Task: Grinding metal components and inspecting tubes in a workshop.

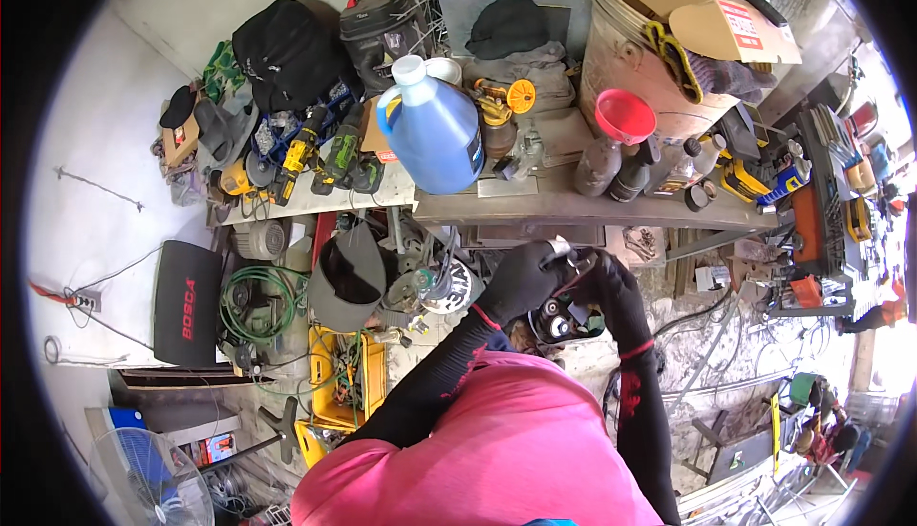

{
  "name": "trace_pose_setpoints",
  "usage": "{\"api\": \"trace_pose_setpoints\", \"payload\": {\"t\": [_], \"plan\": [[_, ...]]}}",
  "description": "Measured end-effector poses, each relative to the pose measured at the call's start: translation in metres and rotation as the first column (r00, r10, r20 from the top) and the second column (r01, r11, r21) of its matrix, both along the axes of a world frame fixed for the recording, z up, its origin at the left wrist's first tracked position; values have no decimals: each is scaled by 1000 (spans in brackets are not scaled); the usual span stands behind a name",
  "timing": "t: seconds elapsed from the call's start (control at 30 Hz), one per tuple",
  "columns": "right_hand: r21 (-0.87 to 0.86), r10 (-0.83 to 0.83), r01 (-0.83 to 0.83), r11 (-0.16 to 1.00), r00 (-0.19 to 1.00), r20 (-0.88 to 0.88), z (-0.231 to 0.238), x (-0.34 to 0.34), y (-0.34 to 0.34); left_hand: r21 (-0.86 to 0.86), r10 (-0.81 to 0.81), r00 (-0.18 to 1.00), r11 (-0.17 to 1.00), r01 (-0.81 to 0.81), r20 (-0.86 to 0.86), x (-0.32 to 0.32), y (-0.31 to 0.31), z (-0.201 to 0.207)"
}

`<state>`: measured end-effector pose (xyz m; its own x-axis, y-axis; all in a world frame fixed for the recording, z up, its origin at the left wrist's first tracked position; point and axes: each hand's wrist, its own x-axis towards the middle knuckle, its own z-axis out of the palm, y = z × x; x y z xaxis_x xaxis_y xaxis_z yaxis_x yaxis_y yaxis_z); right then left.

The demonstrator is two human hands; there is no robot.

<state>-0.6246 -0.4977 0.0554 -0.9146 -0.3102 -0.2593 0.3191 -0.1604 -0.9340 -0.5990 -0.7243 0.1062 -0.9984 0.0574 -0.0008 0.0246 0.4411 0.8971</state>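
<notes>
Both my hands wear black gloves and meet in front of my chest, just short of the bench edge. My left hand (525,282) is closed, with a small whitish and metallic piece (562,247) showing at its fingertips; its kind is too small to tell. Close against it, my right hand (611,285) has its fingers bent and pressed together at the same spot. Whatever it grips is hidden by the dark glove. Below the hands, a dark container (557,325) holding cans or bottles shows partly between my forearms.
On the bench (573,209) stand a blue jug (435,139), a bottle with a red funnel (626,117) and several other bottles. Cordless drills (301,155) lie at the left. Underneath are a grey cap-like cover (346,278), a green hose (258,301) and a yellow crate (330,378).
</notes>
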Motion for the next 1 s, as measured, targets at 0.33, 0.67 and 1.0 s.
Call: {"api": "trace_pose_setpoints", "payload": {"t": [0.33,0.67,1.0], "plan": [[0,-410,414,911,904,122,8,47,35,379,-78,996,924,56,43,-35,15,-68],[-119,-658,675,728,737,154,3,68,71,436,318,944,840,-323,85,-92,24,-49],[-368,-414,587,721,791,451,-66,91,119,90,499,857,867,-491,-132,-112,33,-89]]}}
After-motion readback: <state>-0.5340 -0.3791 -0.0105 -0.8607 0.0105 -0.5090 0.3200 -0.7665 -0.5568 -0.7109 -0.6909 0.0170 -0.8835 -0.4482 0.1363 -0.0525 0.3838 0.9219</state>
